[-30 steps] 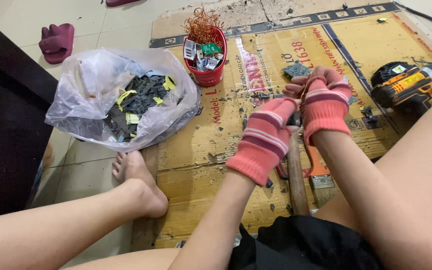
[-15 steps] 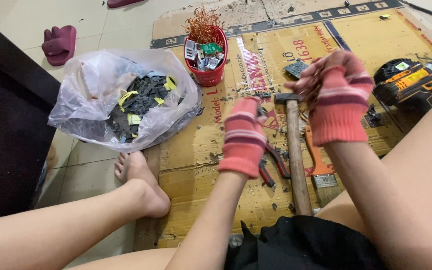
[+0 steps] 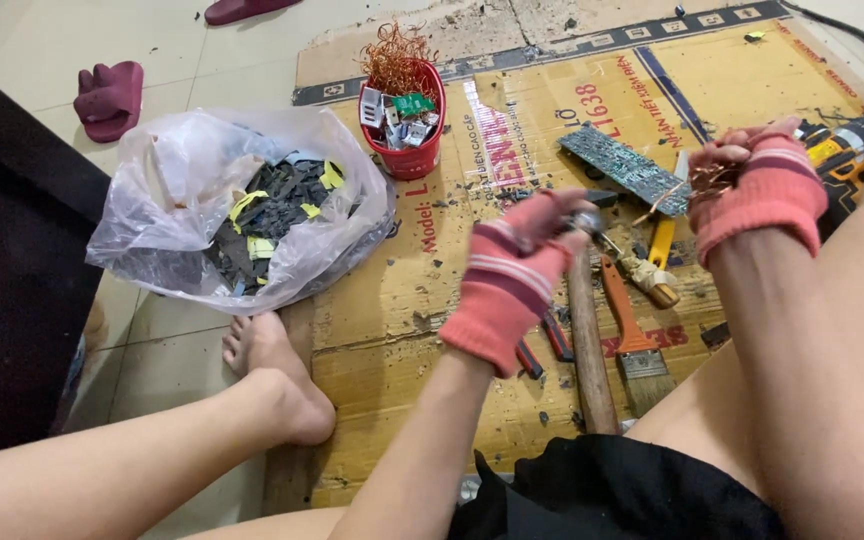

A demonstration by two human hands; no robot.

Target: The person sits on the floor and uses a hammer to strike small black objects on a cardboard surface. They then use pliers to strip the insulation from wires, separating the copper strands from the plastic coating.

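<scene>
Gloved right hand (image 3: 752, 190) pinches tangled copper wire (image 3: 709, 182).

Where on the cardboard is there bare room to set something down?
Free: the cardboard between the plastic bag and the left hand, below the red bucket; also the upper right, beyond the circuit board. Crowded: the hammer, pliers, brush and drill between the hands.

Knit cloth gloves on hands (image 3: 512, 270); shiny copper wire (image 3: 712, 182); matt cardboard (image 3: 392, 300).
</scene>
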